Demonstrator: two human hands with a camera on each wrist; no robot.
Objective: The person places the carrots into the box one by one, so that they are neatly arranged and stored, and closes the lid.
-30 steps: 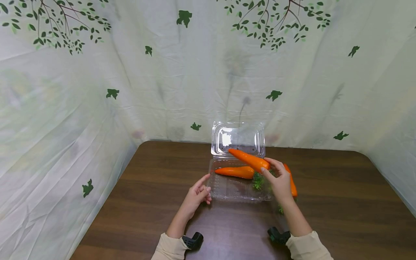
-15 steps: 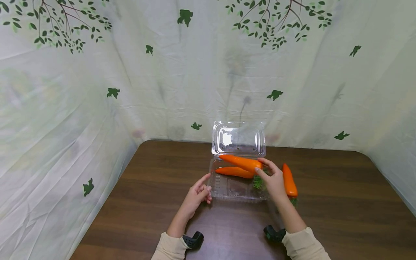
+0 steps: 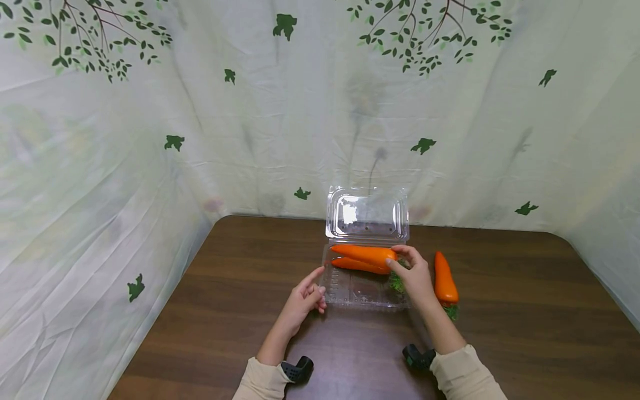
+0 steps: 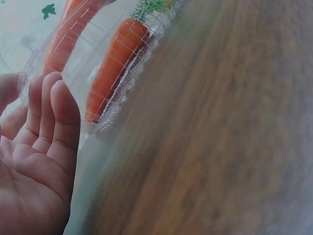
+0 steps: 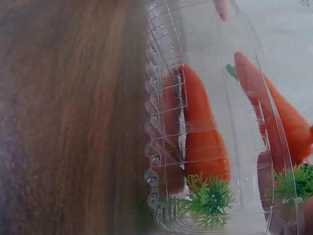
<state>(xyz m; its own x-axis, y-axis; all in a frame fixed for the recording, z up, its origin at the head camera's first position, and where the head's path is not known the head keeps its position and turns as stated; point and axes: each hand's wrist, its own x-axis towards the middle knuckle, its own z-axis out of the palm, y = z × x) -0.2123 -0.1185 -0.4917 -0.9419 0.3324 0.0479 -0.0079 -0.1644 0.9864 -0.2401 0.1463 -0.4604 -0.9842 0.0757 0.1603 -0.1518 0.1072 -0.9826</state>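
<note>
A clear plastic container [image 3: 345, 291] lies on the table with its lid folded back. One orange carrot with green leaves [image 4: 117, 63] lies inside. My right hand [image 3: 419, 280] pinches a second carrot [image 3: 362, 253] by its thick leafy end. That carrot is low over the container, just behind the first and pointing left; whether it rests on the bottom I cannot tell. My left hand [image 3: 302, 297] is at the container's left side, index finger stretched out to the rim. In the left wrist view its fingers are bent slightly against the clear wall.
A third carrot [image 3: 444, 280] with green leaves lies on the brown table [image 3: 525, 300] right of the container, close by the right forearm. The clear lid [image 3: 367, 214] stands at the back near a leaf-patterned curtain [image 3: 320, 111].
My right hand has moved left and down, bringing its carrot from above the container's right part to beside the first carrot. The left hand stays where it was.
</note>
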